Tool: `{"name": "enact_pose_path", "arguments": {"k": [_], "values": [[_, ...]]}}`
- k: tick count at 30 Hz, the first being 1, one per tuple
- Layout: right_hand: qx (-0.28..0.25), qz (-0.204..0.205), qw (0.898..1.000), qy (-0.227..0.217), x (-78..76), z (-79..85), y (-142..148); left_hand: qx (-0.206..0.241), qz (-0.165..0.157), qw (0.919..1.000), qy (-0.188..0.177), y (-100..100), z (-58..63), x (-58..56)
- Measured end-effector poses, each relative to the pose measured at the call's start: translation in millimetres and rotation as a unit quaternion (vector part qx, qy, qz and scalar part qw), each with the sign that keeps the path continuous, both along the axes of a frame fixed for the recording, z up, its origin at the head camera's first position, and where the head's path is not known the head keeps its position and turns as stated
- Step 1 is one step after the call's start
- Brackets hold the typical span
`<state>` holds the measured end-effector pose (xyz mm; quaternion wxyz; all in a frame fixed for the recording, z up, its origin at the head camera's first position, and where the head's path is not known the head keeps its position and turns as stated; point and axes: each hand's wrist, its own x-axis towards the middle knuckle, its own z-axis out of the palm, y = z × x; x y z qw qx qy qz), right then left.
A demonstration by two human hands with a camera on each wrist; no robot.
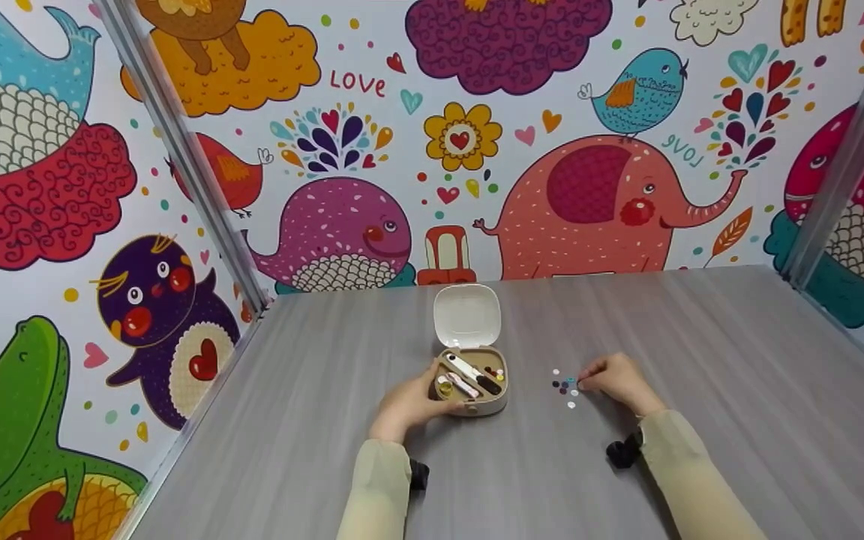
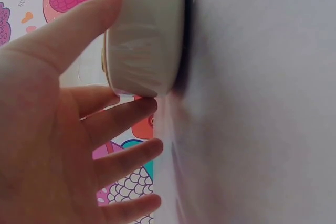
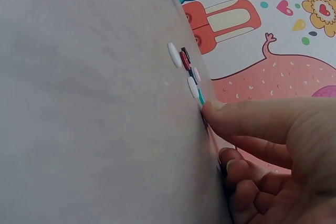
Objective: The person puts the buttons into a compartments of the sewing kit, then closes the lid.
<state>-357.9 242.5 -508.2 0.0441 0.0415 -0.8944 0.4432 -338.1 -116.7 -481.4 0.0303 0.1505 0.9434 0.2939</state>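
A small cream sewing box (image 1: 469,405) stands on the table with its white lid (image 1: 467,316) raised. My left hand (image 1: 411,401) holds its front left corner, thumb on the front and fingertips against the side. Inside lie a white-and-black tool (image 1: 473,373), a pink-and-white tool (image 1: 463,385), a yellow round item (image 1: 445,388) and several small buttons (image 1: 499,374) at the right. My right hand (image 1: 619,382) is at the edge of a group of loose buttons (image 3: 192,87), its thumb and index finger pinching a dark button (image 3: 204,117), mostly hidden by the fingertips.
Loose white, dark, red and teal buttons lie right of the box on the grey wood-grain table (image 1: 312,360). A cartoon-printed wall (image 1: 372,150) rises behind and at the sides, with metal posts (image 1: 192,165) at the corners.
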Motion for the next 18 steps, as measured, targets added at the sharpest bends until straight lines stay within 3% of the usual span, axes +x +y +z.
{"name": "enact_pose_path", "arguments": {"k": [10,18], "values": [[-0.004,-0.008,1.0,0.005,3.8,0.9,2.2,-0.003,-0.002,1.0,0.001,1.4,0.0,-0.7],[-0.018,0.002,1.0,0.007,1.0,1.8,0.5,0.019,0.002,0.9998,-0.006,-0.8,-0.4,0.1]]}}
